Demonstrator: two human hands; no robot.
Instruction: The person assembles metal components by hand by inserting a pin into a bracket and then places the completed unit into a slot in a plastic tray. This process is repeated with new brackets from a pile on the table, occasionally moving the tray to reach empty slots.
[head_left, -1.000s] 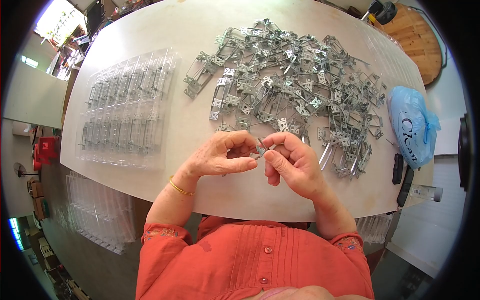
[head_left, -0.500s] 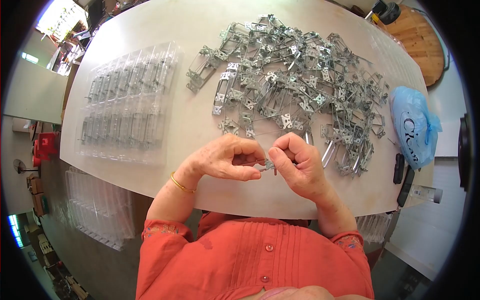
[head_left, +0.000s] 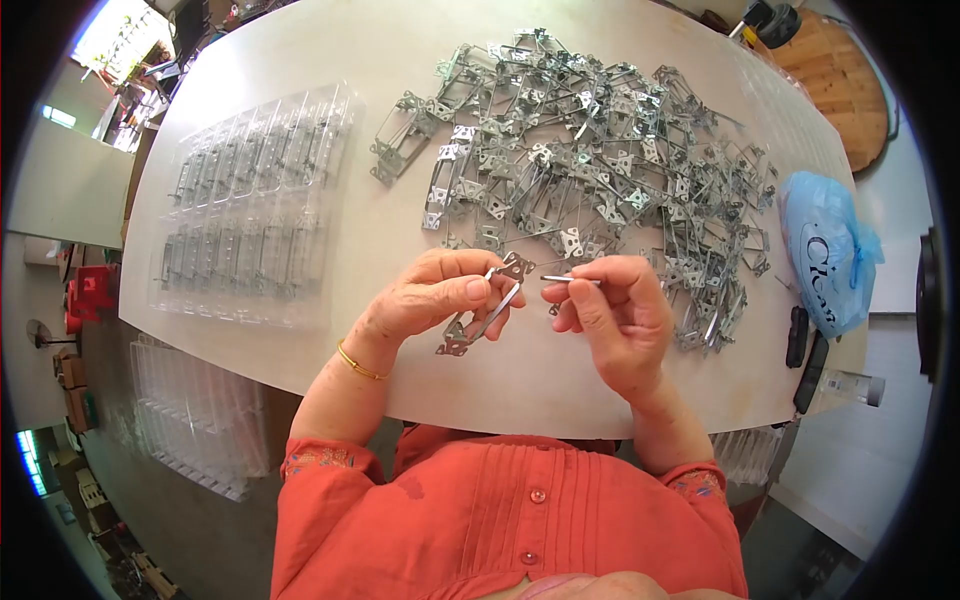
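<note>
My left hand [head_left: 432, 292] is closed on a metal bracket [head_left: 453, 345], a narrow frame with a punched plate at each end. It is held tilted, one plate above the fingertips and the other below the hand. Between thumb and fingers, my right hand [head_left: 622, 318] pinches a thin metal rod [head_left: 556, 279], its tip pointing left towards the bracket with a small gap between. The rod's other end is hidden by the fingers. Just beyond both hands lies a large tangled pile of similar metal brackets [head_left: 575, 150].
To the left, a clear plastic tray [head_left: 338, 130] holds two rows of brackets. A blue plastic bag [head_left: 825, 255] and dark slim objects [head_left: 797, 337] are at the right edge of the white table [head_left: 400, 45]. More clear trays [head_left: 195, 415] stand below on the left.
My hands have moved apart, and the bracket, mostly hidden before, is now turned into view in my left hand. The thin rod now shows in my right hand.
</note>
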